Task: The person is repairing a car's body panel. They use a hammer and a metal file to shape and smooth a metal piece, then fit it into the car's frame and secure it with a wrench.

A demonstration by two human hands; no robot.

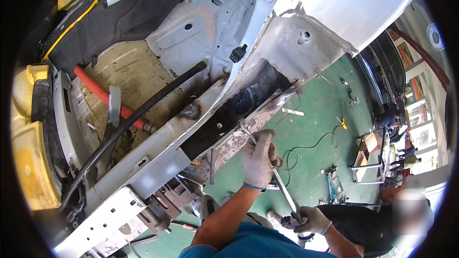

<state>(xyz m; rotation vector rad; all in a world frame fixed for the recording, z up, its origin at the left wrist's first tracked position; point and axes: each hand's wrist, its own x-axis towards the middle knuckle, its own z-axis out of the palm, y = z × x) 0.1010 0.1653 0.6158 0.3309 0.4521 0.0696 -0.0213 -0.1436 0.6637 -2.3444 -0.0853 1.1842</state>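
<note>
My left hand [258, 158], in a grey work glove, grips the upper part of a long metal bar tool [282, 188]. The tool's tip [244, 125] sits against the rusty lower edge of a stripped car body's sill [239, 107], where a blackened opening shows. My right hand [311, 220], also gloved, is closed around the tool's dark lower end. Both forearms come up from the bottom edge, above my blue shirt.
Inside the bare car floor lie a red bar [103, 95] and a black hose [143, 110]. Yellow parts [28, 162] sit at the left. Cables [311, 145], a small tool cart [366, 155] and tools lie on the green floor. A person in black [368, 227] crouches at lower right.
</note>
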